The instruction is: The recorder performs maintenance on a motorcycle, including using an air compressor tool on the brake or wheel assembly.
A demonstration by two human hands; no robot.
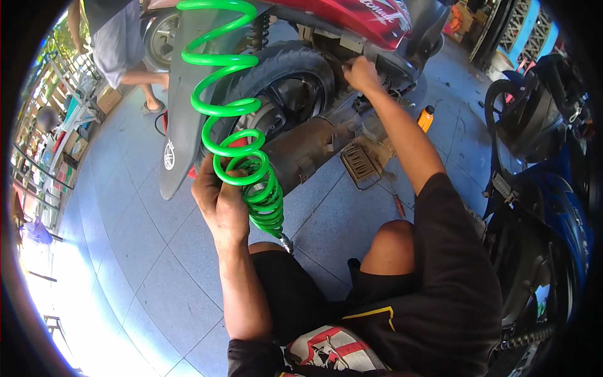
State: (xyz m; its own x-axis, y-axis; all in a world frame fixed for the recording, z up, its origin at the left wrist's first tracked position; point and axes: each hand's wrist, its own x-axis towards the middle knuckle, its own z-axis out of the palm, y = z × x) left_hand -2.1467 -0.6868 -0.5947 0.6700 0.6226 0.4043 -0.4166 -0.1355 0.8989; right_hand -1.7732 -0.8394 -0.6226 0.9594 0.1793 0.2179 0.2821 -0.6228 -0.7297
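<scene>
A bright green coiled hose (223,60) hangs from the top of the view, its lower coils bunched above a metal fitting (286,244). My left hand (220,204) grips these coils at center left. My right hand (363,76) reaches to the underside of a red motor scooter's body (377,28), fingers curled on something I cannot make out. Behind the hose are the rear tire (282,66), a grey mudguard (179,125) and the dark, grimy exhaust muffler (295,157).
A yellow bottle (426,118), a metal grille-like part (361,163) and a red-handled tool (399,207) lie on the tiles. A blue motorcycle (546,226) stands at right. Another person's leg (144,81) shows at upper left, beside cluttered racks (56,138).
</scene>
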